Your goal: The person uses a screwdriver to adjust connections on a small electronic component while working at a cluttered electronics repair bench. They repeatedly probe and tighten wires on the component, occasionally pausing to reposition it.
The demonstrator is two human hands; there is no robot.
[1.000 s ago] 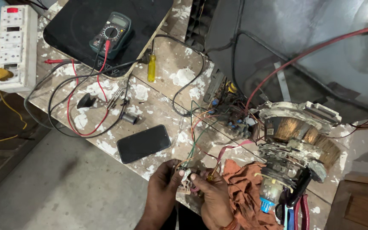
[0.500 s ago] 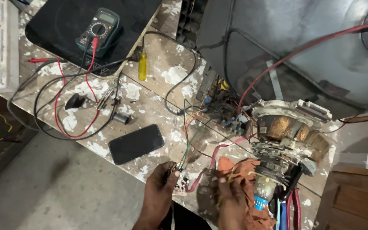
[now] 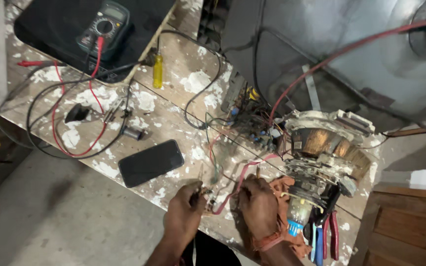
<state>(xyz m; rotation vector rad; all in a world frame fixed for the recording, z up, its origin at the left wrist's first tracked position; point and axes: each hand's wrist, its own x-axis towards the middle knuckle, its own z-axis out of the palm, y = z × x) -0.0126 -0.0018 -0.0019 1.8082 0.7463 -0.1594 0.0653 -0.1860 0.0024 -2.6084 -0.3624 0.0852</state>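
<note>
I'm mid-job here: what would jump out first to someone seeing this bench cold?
Probably the big dismantled motor with copper windings at the right of the paint-spattered table. Next, the left hand and right hand at the near edge, pinching thin wires. Behind, a multimeter with red and black leads sits top left, a dark phone mid-bench.

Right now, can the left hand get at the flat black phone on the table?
Probably yes: the left hand is beside the flat black phone, with only bare table between, though its fingers pinch wire ends.
</note>
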